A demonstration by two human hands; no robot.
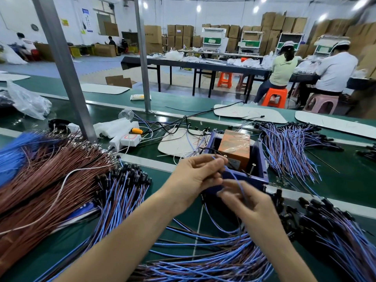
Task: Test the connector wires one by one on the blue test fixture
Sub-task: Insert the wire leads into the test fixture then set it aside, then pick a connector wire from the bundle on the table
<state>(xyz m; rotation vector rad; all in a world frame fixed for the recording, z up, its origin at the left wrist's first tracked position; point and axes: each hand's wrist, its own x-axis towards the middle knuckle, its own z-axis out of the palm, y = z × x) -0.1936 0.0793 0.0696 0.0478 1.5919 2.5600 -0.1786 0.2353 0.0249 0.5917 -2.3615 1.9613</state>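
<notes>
The blue test fixture (258, 159) is an open box in the middle of the green bench, with an orange block (235, 147) inside it. In front of the fixture, my left hand (195, 176) pinches the upper end of a thin blue connector wire (237, 179) close to the fixture's near wall. My right hand (248, 202) holds the same wire lower down, its fingers curled round it and somewhat blurred. The wire runs down toward a heap of blue and brown connector wires (213, 257) at the near edge.
Brown wires (50, 180) and a bundle with black connectors (126, 180) lie on the left. More blue wire heaps sit at the right (289, 147) and near right (335, 231). A white power strip (128, 139) and metal posts (67, 78) stand behind. People sit at far tables.
</notes>
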